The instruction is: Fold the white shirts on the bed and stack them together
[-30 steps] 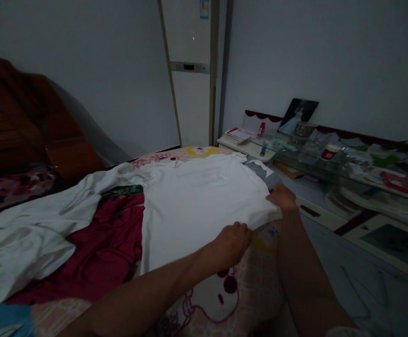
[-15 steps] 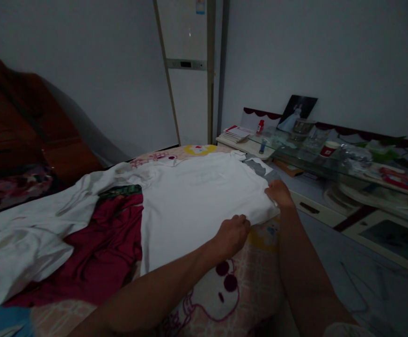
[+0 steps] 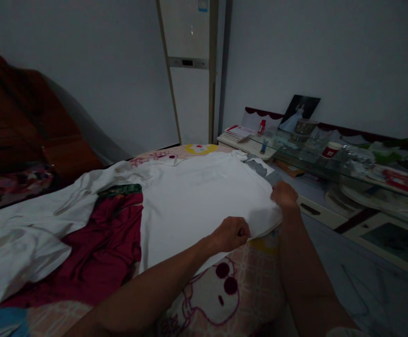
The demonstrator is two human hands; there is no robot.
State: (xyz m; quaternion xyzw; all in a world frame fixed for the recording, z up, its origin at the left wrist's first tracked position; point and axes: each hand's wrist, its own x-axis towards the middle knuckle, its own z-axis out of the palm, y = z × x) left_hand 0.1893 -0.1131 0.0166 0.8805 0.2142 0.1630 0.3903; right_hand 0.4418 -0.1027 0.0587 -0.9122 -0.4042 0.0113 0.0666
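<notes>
A white T-shirt (image 3: 193, 206) lies spread nearly flat over a pink patterned blanket (image 3: 256, 285). My left hand (image 3: 231, 232) is closed at the shirt's near edge, its fingers curled over the cloth. Farther right, my right hand (image 3: 284, 194) grips the shirt's right side edge. The fingertips of both hands are partly hidden. Left of the shirt lie a crumpled white garment (image 3: 39, 234) and a dark red garment (image 3: 109, 243), with a bit of green cloth (image 3: 121, 190) above the red one.
A glass-topped cabinet (image 3: 312, 210) runs along the right, holding a paper cup (image 3: 331, 150), a red bottle (image 3: 262, 127), papers (image 3: 237, 133) and a photo (image 3: 300, 112). An air conditioner (image 3: 192, 98) stands in the corner. Brown wooden furniture (image 3: 32, 117) is at the left.
My right hand has moved slightly right, drawing the shirt's edge outward. My left hand has turned and curled, and the near hem now lies a little lower and flatter.
</notes>
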